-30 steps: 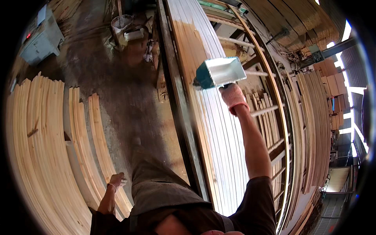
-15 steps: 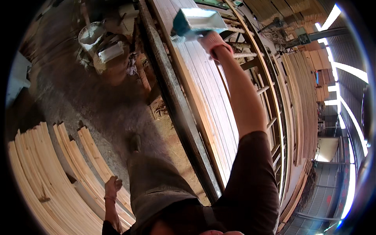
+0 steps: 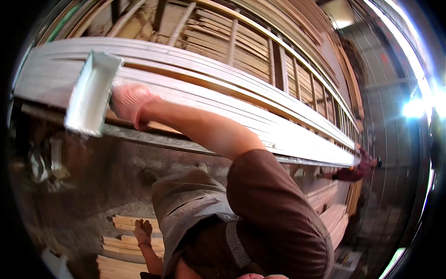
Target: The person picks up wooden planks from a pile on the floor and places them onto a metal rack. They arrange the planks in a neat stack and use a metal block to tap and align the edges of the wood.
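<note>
My right hand (image 3: 131, 100), in a pink ribbed glove, is closed on a rectangular open-topped trough (image 3: 93, 95). The trough is pale inside and smeared white along its rim. It is held over the left end of long whitish boards (image 3: 200, 100) laid side by side; I cannot tell whether it touches them. My bare left hand (image 3: 143, 231) hangs low with its fingers curled, and nothing shows in it. Beneath that hand are pale wooden planks (image 3: 125, 242).
A dark metal rail (image 3: 153, 140) runs along the boards' near edge. Beyond them is a wooden rack (image 3: 232, 42) with rungs and stacked timber. Another person (image 3: 353, 172) stands at the boards' far right end. A whitish bucket (image 3: 39, 167) sits on the floor at left.
My view has swung round, so the boards now run across it. My right hand still grips the trough, which now appears farther left. My left hand stays low, curled.
</note>
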